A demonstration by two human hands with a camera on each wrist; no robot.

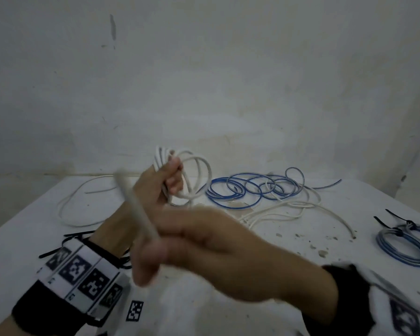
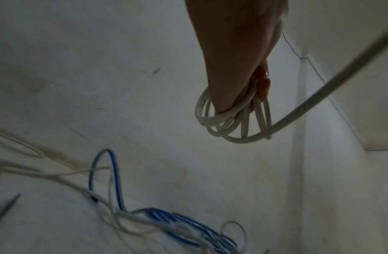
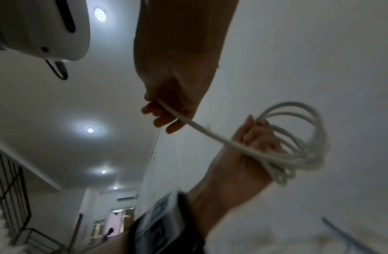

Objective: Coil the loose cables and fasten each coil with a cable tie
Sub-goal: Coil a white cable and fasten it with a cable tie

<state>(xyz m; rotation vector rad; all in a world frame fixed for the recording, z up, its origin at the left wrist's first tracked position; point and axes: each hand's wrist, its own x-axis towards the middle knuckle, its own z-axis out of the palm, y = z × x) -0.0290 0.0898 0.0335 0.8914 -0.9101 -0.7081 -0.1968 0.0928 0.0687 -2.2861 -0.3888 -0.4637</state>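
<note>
My left hand (image 1: 165,180) is raised above the table and grips a white cable coil (image 1: 194,175) of several loops. The same white cable coil (image 2: 227,123) wraps round the fingers of that left hand (image 2: 236,72). My right hand (image 1: 170,248), blurred and nearer to me, pinches the loose white cable end (image 1: 136,209), which runs up to the coil. In the right wrist view the right hand (image 3: 167,116) holds that white cable end (image 3: 201,130) leading to the coil (image 3: 297,147) in the left hand (image 3: 254,137).
Loose blue cable (image 1: 250,190) and more white cable (image 1: 284,212) lie tangled on the white table (image 1: 252,275) behind my hands. A tied blue coil (image 1: 405,246) lies at the right edge. Black cable ties (image 1: 78,236) lie under my left wrist. A wall stands close behind.
</note>
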